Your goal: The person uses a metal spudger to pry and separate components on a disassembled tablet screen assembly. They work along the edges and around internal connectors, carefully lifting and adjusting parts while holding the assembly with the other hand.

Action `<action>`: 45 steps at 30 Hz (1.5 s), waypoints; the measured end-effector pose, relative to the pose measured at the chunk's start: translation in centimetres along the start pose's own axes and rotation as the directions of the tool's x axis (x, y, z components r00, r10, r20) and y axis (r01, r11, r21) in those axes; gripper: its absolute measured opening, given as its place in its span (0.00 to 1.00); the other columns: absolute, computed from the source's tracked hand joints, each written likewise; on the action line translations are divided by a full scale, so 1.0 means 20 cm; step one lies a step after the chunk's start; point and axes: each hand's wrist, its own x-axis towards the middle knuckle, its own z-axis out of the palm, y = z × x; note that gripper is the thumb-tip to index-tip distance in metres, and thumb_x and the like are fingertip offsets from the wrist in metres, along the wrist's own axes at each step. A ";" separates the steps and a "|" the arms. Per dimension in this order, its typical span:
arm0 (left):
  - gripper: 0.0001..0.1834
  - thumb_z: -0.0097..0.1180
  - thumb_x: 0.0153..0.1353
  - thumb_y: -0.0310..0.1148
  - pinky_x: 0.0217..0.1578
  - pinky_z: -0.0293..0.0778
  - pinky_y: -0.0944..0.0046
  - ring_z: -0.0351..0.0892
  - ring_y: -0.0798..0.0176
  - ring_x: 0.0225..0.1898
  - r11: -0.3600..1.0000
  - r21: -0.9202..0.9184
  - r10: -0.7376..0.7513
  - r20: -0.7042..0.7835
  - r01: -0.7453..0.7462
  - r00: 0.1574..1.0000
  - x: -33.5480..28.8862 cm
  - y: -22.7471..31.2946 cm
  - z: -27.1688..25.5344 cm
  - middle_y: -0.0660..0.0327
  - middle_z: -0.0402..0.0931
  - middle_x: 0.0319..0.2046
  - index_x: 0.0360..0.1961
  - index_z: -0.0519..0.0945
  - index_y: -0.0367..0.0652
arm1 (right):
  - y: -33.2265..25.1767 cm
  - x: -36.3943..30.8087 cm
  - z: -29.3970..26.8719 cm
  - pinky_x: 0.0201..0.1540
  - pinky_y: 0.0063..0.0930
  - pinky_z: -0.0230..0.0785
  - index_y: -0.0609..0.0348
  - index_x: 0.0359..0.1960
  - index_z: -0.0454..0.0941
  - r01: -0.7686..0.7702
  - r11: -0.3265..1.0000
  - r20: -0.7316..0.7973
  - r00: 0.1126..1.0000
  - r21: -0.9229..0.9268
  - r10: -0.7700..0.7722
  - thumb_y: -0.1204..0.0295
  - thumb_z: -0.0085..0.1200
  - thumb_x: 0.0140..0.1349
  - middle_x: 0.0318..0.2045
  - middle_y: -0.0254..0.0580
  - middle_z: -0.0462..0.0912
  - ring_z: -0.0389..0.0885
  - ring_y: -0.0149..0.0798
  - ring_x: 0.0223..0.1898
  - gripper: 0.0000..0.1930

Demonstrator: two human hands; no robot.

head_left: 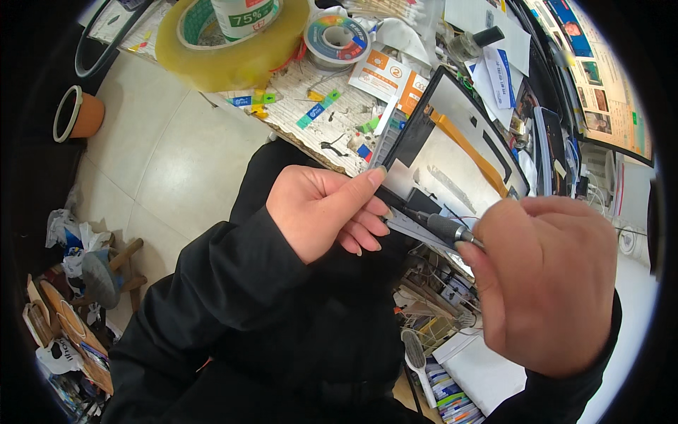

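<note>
A thin black-edged screen panel (445, 159) lies tilted at the near edge of the workbench, its silver back facing up. An orange flex cable (470, 150) runs along that back. My left hand (314, 212) is closed on the panel's near corner, thumb on top and fingers curled below. In my right hand (547, 272) is a slim tool with a knurled metal grip (446, 227), pinched between thumb and fingers. It points left toward the panel's near edge, close to my left fingertips. Its tip is too dark to make out.
Around the panel are a large yellow tape roll (173, 49) with a white container (247, 18) in it, a solder spool (318, 41), orange-white packets (381, 74) and a black-capped bottle (464, 46). A monitor (614, 92) stands right; a stool (102, 275) is on the floor.
</note>
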 end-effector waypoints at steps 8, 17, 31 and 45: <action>0.25 0.55 0.69 0.46 0.22 0.77 0.70 0.84 0.62 0.21 1.000 0.005 0.004 -0.010 -0.004 1.000 0.00 0.01 0.00 0.50 0.84 0.25 0.30 0.83 0.29 | 0.00 -0.01 0.01 0.42 0.40 0.69 0.55 0.23 0.72 -0.074 0.997 0.063 0.995 -0.018 0.075 0.68 0.65 0.51 0.14 0.38 0.71 0.74 0.49 0.24 0.12; 0.24 0.55 0.69 0.45 0.21 0.77 0.70 0.84 0.61 0.21 1.000 0.016 -0.006 -0.042 0.006 0.999 0.00 0.02 0.02 0.49 0.84 0.25 0.30 0.83 0.29 | 0.02 0.00 0.00 0.41 0.40 0.69 0.54 0.20 0.72 -0.063 0.998 0.055 0.996 -0.028 0.064 0.68 0.67 0.47 0.14 0.37 0.70 0.72 0.47 0.20 0.13; 0.24 0.55 0.69 0.44 0.21 0.77 0.70 0.84 0.61 0.21 1.000 0.009 0.004 -0.041 -0.004 0.999 0.00 0.01 0.02 0.49 0.84 0.26 0.29 0.83 0.29 | 0.01 0.01 0.01 0.41 0.41 0.72 0.54 0.20 0.71 0.042 0.999 0.001 0.999 -0.014 -0.042 0.69 0.66 0.48 0.11 0.33 0.69 0.72 0.45 0.17 0.12; 0.25 0.56 0.69 0.45 0.23 0.78 0.70 0.84 0.62 0.22 0.999 0.014 -0.028 -0.026 0.029 0.999 0.00 0.02 0.01 0.50 0.83 0.25 0.31 0.83 0.28 | 0.02 0.00 0.00 0.45 0.40 0.73 0.54 0.24 0.74 0.012 1.000 0.002 1.000 0.007 -0.012 0.71 0.66 0.48 0.12 0.32 0.70 0.73 0.43 0.18 0.10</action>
